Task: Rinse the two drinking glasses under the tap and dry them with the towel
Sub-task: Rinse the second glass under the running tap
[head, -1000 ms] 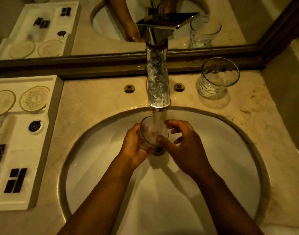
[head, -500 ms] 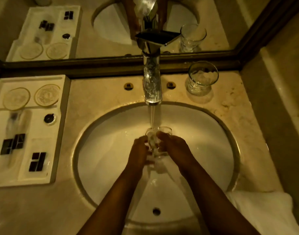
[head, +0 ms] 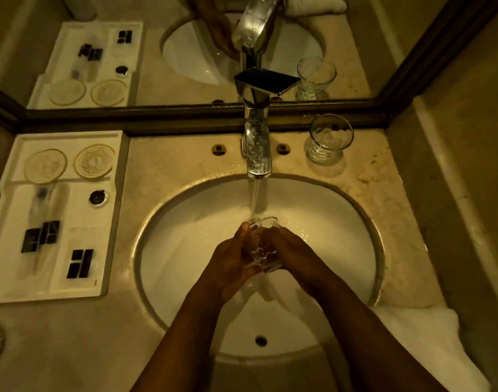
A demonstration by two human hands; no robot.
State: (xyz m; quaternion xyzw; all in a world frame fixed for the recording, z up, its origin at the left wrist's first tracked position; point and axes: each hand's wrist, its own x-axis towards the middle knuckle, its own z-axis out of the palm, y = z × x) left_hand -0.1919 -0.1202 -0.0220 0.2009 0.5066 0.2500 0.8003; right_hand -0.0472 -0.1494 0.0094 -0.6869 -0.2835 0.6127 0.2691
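A clear drinking glass (head: 261, 244) is held over the white sink basin (head: 185, 222), tilted with its rim away from me. My left hand (head: 231, 261) grips its left side and my right hand (head: 291, 254) its right side. Water runs from the chrome tap (head: 257, 154) and lands at the glass rim. A second clear glass (head: 328, 140) stands upright on the marble counter, right of the tap. A white towel (head: 428, 343) lies on the counter's front right corner, beside my right forearm.
A white amenity tray (head: 55, 216) with two round coasters and small dark packets sits left of the basin. A framed mirror (head: 185, 52) runs along the back. A wall closes the right side.
The view has pulled back and upward, bringing the towel into sight. Both hands and the glass have lowered into the basin, and the glass has tipped away from upright.
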